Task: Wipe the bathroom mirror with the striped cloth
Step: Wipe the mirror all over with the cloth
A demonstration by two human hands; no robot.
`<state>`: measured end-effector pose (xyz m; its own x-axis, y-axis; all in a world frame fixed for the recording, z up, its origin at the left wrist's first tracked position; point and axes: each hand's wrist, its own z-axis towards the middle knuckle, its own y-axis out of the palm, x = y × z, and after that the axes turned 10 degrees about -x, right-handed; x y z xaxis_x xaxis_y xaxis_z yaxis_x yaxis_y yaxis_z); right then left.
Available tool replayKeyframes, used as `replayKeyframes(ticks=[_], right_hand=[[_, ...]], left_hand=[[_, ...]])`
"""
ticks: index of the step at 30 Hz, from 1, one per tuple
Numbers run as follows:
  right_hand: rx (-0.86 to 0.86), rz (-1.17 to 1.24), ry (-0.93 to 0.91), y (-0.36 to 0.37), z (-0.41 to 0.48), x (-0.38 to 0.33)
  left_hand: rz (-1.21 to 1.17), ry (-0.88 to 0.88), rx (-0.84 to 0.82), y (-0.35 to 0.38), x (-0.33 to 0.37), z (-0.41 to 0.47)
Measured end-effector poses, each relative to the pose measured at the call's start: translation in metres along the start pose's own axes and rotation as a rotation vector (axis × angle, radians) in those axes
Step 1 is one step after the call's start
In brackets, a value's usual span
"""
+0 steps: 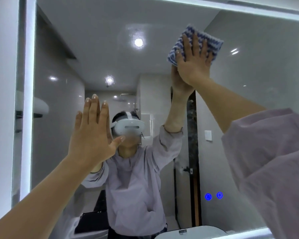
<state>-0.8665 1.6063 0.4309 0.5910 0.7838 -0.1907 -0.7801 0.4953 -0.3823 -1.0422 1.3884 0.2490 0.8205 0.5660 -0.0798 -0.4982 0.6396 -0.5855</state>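
The bathroom mirror (259, 69) fills the view, edged with a lit white strip. My right hand (193, 62) is raised high on the right and presses the folded blue-and-white striped cloth (209, 41) flat against the glass near the upper edge, fingers spread over it. My left hand (91, 133) is held up at the lower left with fingers straight and together, palm toward the glass, holding nothing. Whether it touches the glass I cannot tell. The reflection shows a person in a lilac top with a white headset.
Two blue glowing touch buttons (213, 196) sit low on the mirror's right part. The lit frame strip (27, 100) runs down the left side, beside a white wall (2, 83). A white basin rim (190, 232) shows at the bottom.
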Motion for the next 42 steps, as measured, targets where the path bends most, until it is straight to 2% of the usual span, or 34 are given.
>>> replayKeyframes(ticks=[11, 20, 30, 35, 42], right_hand=[[0.012, -0.01, 0.005, 0.027, -0.042, -0.025], [-0.033, -0.107, -0.333, 0.057, -0.095, -0.088], [-0.094, -0.134, -0.412, 0.048, -0.094, -0.072], [-0.113, -0.099, -0.36, 0.047, -0.103, -0.033], [-0.103, -0.039, -0.104, 0.047, -0.124, 0.026]], left_hand=[[-0.008, 0.005, 0.023, 0.0, 0.0, 0.0], [-0.01, -0.007, 0.011, 0.001, 0.0, 0.0], [-0.017, 0.001, 0.002, -0.002, 0.001, -0.002], [-0.01, -0.005, -0.015, -0.003, 0.0, -0.001], [-0.012, -0.004, -0.022, -0.004, 0.001, -0.001]])
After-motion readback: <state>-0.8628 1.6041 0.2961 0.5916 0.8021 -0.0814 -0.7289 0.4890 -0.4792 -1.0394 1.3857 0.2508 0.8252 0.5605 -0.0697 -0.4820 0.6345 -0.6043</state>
